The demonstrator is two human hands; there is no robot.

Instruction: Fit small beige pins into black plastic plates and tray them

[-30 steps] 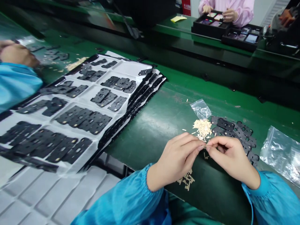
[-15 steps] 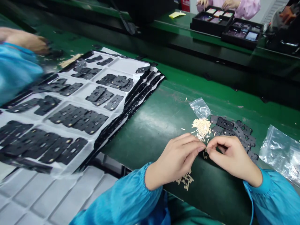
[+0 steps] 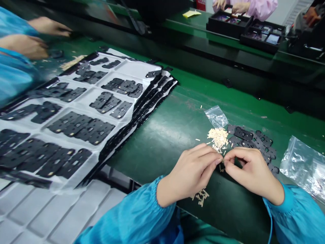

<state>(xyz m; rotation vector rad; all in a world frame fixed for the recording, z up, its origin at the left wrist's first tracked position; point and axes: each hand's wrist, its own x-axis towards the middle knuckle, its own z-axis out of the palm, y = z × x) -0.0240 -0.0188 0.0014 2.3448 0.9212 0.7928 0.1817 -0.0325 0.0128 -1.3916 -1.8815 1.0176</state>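
My left hand [image 3: 191, 171] and my right hand [image 3: 250, 169] meet fingertip to fingertip over the green table [image 3: 157, 142]. Both are closed in a pinch, and whatever lies between the fingers is too small to make out. Just beyond them is a heap of small cream strips [image 3: 218, 137]. A pile of flat black plastic parts [image 3: 264, 144] lies behind my right hand, partly covered by it. More beige scraps [image 3: 201, 197] lie on the table below my left hand. A small clear bag [image 3: 216, 116] rests against the far side of the heap.
To the left, stacked white-lined trays [image 3: 101, 86] hold black plates. A larger clear bag [image 3: 302, 166] lies at right. A co-worker's hands [image 3: 27, 45] in blue sleeves are at far left; another person in pink [image 3: 262, 8] works across by black boxes [image 3: 228, 25].
My hands hold almost the same pinch and place. At far left, the co-worker's hands have shifted and a second one now shows. The pink-sleeved person's hands have moved over the box.
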